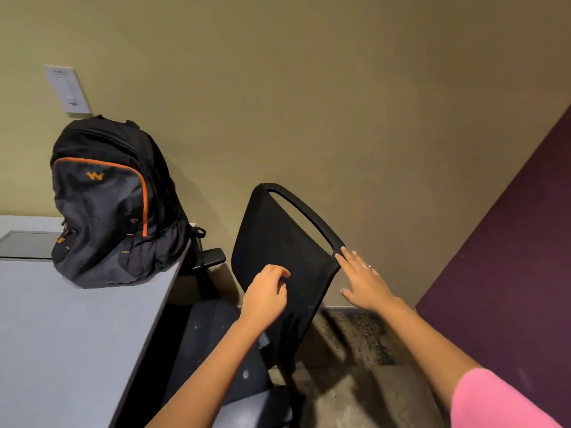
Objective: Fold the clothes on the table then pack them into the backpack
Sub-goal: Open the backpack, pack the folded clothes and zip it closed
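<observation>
Head view: both hands reach to a black chair (287, 242), left hand (265, 293) loosely curled and empty, right hand (363, 282) flat on its back; backpack (114, 202) stands zipped on the counter (61, 319); no clothes visible, so folding seems unstarted; next, find them

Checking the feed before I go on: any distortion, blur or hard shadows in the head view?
Head view: wide-angle bending tilts the wall and table edge; dim warm light; chair casts a shadow on the floor; both hands look slightly soft; backpack reads clearly, without glare.
</observation>
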